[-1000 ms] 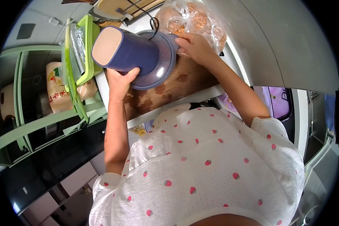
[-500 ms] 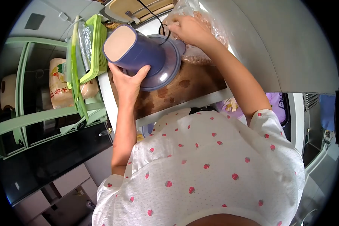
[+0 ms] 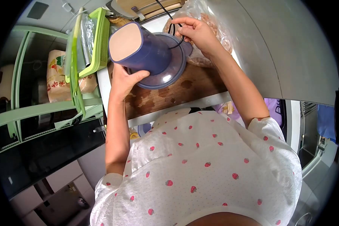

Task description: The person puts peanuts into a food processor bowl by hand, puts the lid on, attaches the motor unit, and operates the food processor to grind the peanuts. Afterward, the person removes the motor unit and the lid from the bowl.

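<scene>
A blue-purple electric food chopper [image 3: 154, 56], with a pale top on its motor body and a wide round lid, stands on a wet wooden cutting board [image 3: 199, 81]. My left hand [image 3: 121, 84] grips its near left side; the thumb lies along the lid, while the other fingers are hidden behind the motor body. A black power cord [image 3: 164, 8] runs from the chopper in a loop. Above the lid's right edge, my right hand [image 3: 200, 35] pinches that cord between thumb and fingers. Just behind this hand lies a clear plastic bag [image 3: 224, 34] holding pinkish, lumpy contents.
A green basket [image 3: 100, 41] stands left of the chopper, with green onions [image 3: 75, 56] beside it. Farther left, a printed sack [image 3: 57, 81] sits on a green-framed rack [image 3: 37, 115]. Wooden boards [image 3: 143, 6] stand at the back. A grey panel [image 3: 290, 49] borders the right side.
My right hand has shifted a little right, its fingers more extended along the cord loop. My left hand stays on the chopper. The whole view has moved slightly.
</scene>
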A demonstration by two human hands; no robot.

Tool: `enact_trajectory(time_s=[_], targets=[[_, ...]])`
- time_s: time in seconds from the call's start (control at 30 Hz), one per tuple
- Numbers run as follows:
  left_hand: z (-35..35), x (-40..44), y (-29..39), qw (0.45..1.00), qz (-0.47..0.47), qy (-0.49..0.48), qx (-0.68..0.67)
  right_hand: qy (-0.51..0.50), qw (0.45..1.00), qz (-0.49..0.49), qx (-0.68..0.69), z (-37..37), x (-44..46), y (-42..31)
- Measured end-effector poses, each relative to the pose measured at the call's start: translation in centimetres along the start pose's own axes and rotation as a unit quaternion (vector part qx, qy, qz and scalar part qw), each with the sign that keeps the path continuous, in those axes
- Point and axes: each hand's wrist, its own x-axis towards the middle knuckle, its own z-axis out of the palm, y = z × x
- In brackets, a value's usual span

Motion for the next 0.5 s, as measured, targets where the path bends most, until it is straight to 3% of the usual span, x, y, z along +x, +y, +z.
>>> enact_trajectory(time_s=[0.2,0.43,0.5], targets=[[-0.5,1.0,0.3,0.995,-0.005,-0.041,0.086,0.002,1.000,-0.018,-0.011,-0.5,-0.2,0.9],[0.0,0.7,1.0,0.991,0.033,-0.011,0.128,0.077,0.971,-0.071,-0.213,-1.0,1.1,3.1],[-0.3,0.7,1.6,0.989,-0.034,-0.048,0.133,0.096,0.962,-0.084,-0.243,-1.3,0.5,3.9]])
